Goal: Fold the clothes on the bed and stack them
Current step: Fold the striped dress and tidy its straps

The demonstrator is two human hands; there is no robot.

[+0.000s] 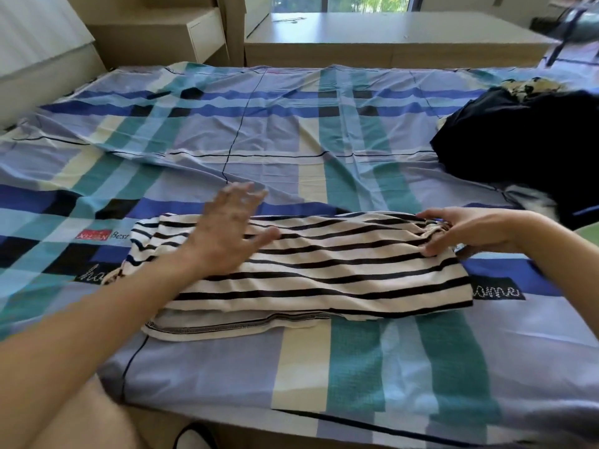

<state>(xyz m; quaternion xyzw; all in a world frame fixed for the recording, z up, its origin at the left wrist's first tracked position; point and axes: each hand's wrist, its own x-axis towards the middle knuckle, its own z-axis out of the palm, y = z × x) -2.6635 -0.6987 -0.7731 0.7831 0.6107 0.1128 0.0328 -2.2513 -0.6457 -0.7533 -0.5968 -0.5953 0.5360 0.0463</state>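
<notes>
A black-and-white striped shirt [324, 273] lies folded into a wide band on the bed's plaid sheet [259, 131], near the front edge. My left hand [230, 228] is spread flat, fingers apart, over the shirt's left half. My right hand [466, 230] pinches the bunched right end of the shirt between thumb and fingers. A heap of dark clothes [525, 147] sits at the right of the bed, with a patterned yellowish garment [528, 85] behind it.
A low wooden cabinet [389, 37] runs behind the bed under a window. Wooden steps [181, 30] stand at the back left. The bed's front edge [291, 426] is close to my body; my knee shows at lower left.
</notes>
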